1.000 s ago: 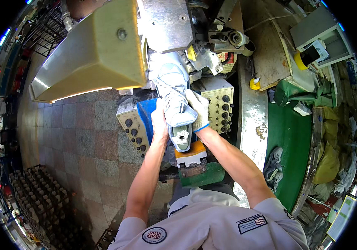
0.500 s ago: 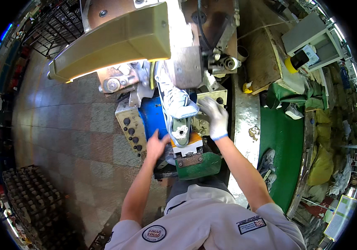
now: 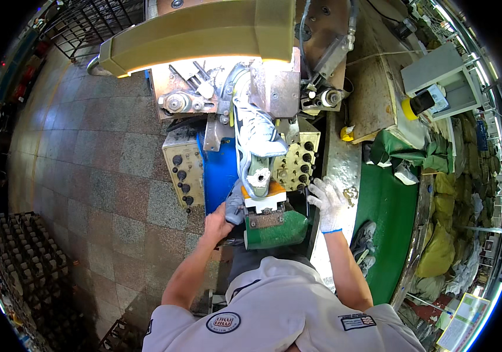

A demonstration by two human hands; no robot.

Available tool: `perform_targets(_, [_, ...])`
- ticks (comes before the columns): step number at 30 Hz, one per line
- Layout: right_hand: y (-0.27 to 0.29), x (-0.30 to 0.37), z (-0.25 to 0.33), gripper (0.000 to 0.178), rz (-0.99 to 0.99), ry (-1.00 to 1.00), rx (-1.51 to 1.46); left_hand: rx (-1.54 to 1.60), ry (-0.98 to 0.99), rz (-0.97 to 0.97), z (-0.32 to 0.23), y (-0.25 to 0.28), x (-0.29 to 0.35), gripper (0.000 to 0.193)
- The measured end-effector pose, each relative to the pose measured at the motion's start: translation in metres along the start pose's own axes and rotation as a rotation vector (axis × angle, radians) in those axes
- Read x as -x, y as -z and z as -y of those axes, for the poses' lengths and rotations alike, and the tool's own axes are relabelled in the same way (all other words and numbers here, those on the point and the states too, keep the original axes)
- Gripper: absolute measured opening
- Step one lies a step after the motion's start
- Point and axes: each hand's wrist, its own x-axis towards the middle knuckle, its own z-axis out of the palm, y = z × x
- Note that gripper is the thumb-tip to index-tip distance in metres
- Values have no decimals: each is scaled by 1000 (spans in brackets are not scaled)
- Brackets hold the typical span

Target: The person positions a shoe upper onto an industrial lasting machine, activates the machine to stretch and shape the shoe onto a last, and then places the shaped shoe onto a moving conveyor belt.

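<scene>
A pale grey-and-white sneaker upper (image 3: 257, 130) on a last is set in the machine. Its far end reaches under the metal clamp block (image 3: 273, 88). The near end, with a round hole in the last (image 3: 259, 177), rests at an orange-and-white support (image 3: 265, 199). My bare left hand (image 3: 218, 225) is closed on the near end of a dark grey shoe (image 3: 235, 204), left of the support; part of this shoe is hidden. My right hand (image 3: 328, 205), in a white glove, is open with fingers apart, over the metal ledge right of the machine and holding nothing.
Knobbed control boxes (image 3: 185, 170) flank the blue panel (image 3: 220, 173). A long lamp (image 3: 198, 38) hangs over the machine. A green padded block (image 3: 277, 230) sits before me. To the right are a green strip (image 3: 388, 223) and shoes (image 3: 364, 243); a rack (image 3: 28, 252) stands left.
My right hand has drawn back from beside the sneaker upper toward the right ledge. My left hand has moved nearer to me and taken hold of the dark grey shoe. The view has shifted slightly.
</scene>
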Motion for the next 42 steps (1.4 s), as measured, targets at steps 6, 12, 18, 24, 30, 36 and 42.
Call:
perform_targets(6, [-27, 0, 19, 46, 159, 58, -27, 392, 416, 33, -36, 102, 28, 44])
perform_targets(12, [-66, 44, 36, 50, 233, 2, 59, 984, 398, -237, -123, 207, 85, 48])
perform_targets(18, [-138, 74, 10, 85, 436, -87, -331, 1619, 496, 61, -142, 114, 75, 54])
perform_targets(24, [-37, 36, 81, 50, 338, -147, -340, 726, 168, -8, -271, 90, -7, 48])
perform_targets(30, [55, 52, 111, 61, 194, 23, -292, 1002, 157, 460, -355, 3, -75, 48])
perform_targets(36, [167, 66, 143, 72, 68, 186, -196, 1158, 410, 714, -434, -106, -82, 39])
perform_targets(42, [276, 67, 144, 77, 20, 253, -174, 1022, 350, 941, -475, -225, -88, 42])
